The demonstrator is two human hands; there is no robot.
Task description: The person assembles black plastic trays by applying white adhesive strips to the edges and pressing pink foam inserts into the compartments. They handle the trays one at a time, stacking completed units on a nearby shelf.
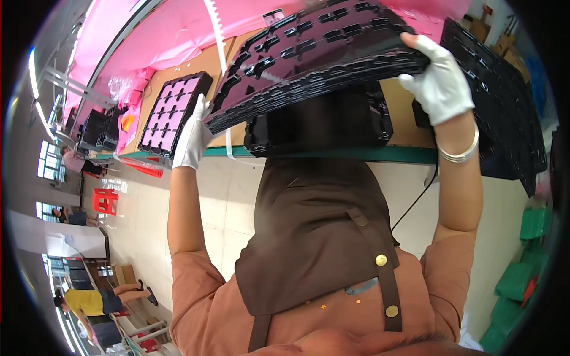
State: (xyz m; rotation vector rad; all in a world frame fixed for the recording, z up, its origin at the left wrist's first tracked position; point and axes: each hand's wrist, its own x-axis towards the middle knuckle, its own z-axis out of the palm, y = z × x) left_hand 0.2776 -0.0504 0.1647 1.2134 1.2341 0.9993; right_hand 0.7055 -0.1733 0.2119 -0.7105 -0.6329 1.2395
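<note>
A stack of black plastic trays (320, 66) with moulded compartments is held tilted above the table, its right end higher. My left hand (193, 137), in a white glove, presses against the stack's lower left end. At the upper right corner my right hand (442, 86), also white-gloved with bare fingertip showing, grips the edge, thumb apart from the other fingers. Under the raised stack, a black tray (320, 126) lies at the table's near edge, partly covered from sight. Left of my left hand sits a smaller-looking black tray (172, 113) with pink showing in its compartments.
More black trays (504, 107) stand piled at the right. Pink sheeting (169, 44) covers the back of the brown-topped table (409, 118). A white toothed strip (217, 29) hangs down near the stack. Green bundles (516, 276) lie lower right; a red stool (105, 202) and other people are left.
</note>
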